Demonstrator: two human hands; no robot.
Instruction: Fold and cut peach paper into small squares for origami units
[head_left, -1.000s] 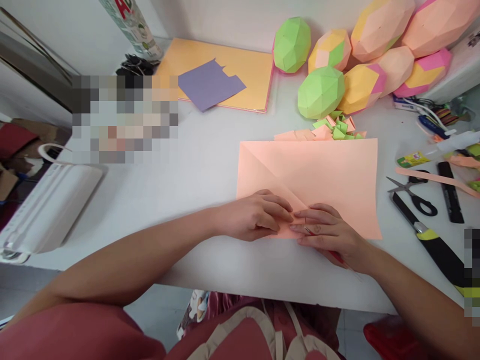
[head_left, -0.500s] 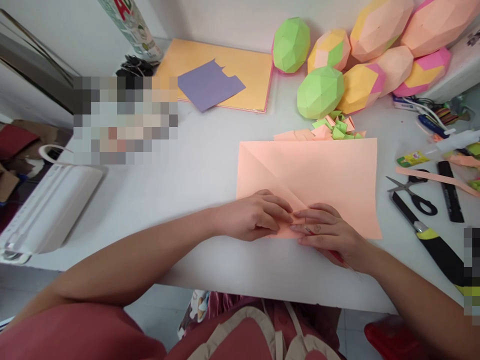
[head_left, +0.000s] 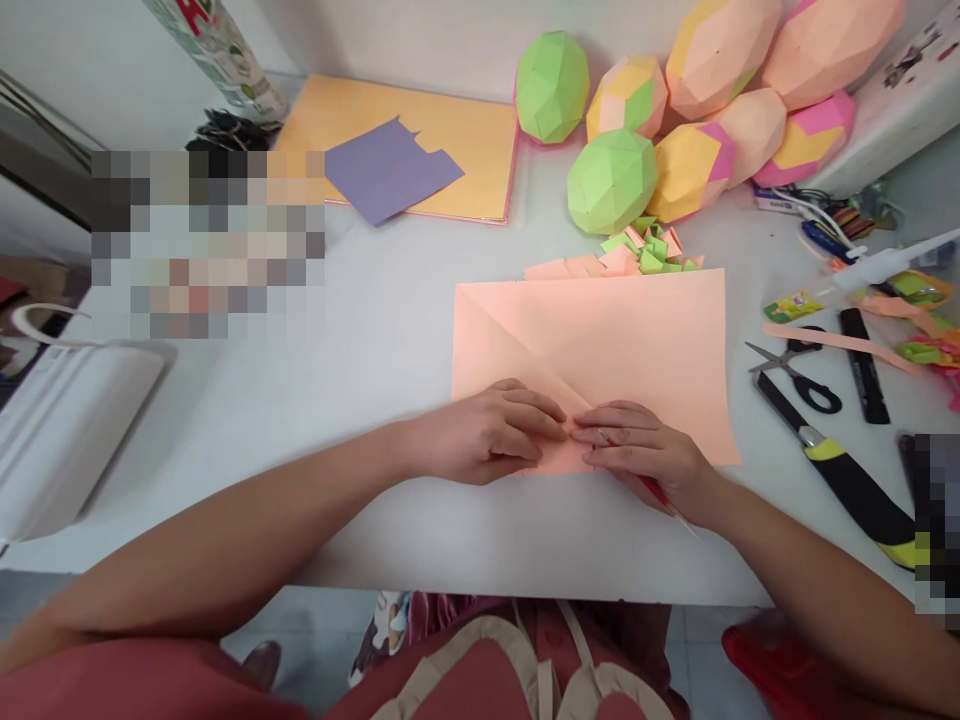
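Note:
A peach sheet of paper (head_left: 637, 340) lies on the table, with a diagonal crease running from its upper left corner toward my hands. My left hand (head_left: 499, 430) rests on its lower edge, fingers curled and pressed down on the paper. Close beside it, my right hand (head_left: 645, 450) has its fingertips on the same spot of the sheet. A thin red pen-like tool (head_left: 654, 490) is tucked in my right hand; its narrow tip shows between the fingers and a thin pale end sticks out below. The paper under my fingertips is hidden.
Scissors (head_left: 799, 370), a utility knife (head_left: 847, 480), a black stick-shaped item (head_left: 864, 365) and a glue bottle (head_left: 802, 303) lie at right. Faceted paper balls (head_left: 611, 180) and paper scraps (head_left: 652, 245) sit behind the sheet. Purple paper (head_left: 394, 170) lies on a yellow stack (head_left: 465, 130); a white device (head_left: 82, 430) stands left.
The view has swung a little to the right, so everything appears further left. Both hands keep nearly the same place on the paper, their fingertips slightly closer together.

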